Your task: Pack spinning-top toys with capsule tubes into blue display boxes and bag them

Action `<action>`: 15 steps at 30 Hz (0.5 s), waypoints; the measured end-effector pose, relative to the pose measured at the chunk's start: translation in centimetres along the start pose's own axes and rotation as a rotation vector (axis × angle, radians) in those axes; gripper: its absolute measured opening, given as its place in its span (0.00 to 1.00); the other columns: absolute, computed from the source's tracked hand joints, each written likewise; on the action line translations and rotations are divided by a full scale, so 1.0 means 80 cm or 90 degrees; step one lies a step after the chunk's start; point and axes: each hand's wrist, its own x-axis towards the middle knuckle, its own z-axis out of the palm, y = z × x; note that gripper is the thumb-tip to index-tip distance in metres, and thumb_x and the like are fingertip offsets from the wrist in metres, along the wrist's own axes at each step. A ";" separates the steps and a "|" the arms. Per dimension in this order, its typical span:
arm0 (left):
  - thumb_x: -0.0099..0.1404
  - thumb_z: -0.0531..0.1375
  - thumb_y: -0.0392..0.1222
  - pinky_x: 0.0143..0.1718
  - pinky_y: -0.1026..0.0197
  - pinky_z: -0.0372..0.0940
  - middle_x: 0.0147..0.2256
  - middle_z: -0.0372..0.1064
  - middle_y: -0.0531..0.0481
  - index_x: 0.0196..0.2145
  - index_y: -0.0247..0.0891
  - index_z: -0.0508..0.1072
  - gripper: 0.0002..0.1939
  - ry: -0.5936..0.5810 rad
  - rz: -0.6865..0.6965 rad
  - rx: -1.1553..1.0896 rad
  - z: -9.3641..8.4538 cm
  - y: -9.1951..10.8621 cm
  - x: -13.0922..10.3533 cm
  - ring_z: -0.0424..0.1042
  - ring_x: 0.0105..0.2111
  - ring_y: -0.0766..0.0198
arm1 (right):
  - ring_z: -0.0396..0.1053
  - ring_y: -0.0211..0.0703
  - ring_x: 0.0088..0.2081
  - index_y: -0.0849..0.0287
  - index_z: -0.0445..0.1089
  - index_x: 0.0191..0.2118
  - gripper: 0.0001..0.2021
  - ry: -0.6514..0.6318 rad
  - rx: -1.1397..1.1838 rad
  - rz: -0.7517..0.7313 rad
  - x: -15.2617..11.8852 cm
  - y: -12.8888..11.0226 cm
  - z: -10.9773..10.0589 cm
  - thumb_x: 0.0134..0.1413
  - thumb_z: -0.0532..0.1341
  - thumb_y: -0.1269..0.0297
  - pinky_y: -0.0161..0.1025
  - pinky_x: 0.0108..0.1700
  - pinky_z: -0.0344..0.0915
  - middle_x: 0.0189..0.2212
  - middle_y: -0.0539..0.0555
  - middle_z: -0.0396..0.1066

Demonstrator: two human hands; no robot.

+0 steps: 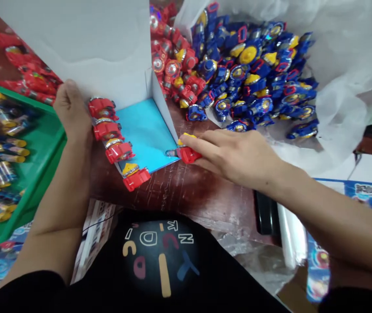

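Note:
An open white cardboard box (107,48) with a blue inner face (143,126) stands on the table, its tall white panel upright at the back. My left hand (71,106) is closed on the box's left side, its fingers mostly hidden. Along that side runs a row of several red toys (107,129) with silver and yellow discs. My right hand (231,154) pinches another red toy (189,154) with a yellow top. This toy's clear tip points left, by the box's front right corner.
Behind the box lie a heap of red toys (172,65) and a heap of blue toys (251,74) on a translucent plastic bag (345,56). A green tray (38,174) of small cylindrical parts is at left. More red toys (29,74) lie beyond it. A black object (266,213) sits at the table's near edge.

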 end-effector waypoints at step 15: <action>0.83 0.51 0.31 0.33 0.60 0.41 0.29 0.37 0.56 0.29 0.37 0.49 0.22 -0.053 -0.043 0.011 0.006 -0.025 0.011 0.39 0.31 0.72 | 0.74 0.44 0.35 0.59 0.69 0.61 0.17 -0.128 -0.062 -0.117 0.036 -0.023 -0.034 0.74 0.53 0.63 0.40 0.28 0.47 0.36 0.55 0.76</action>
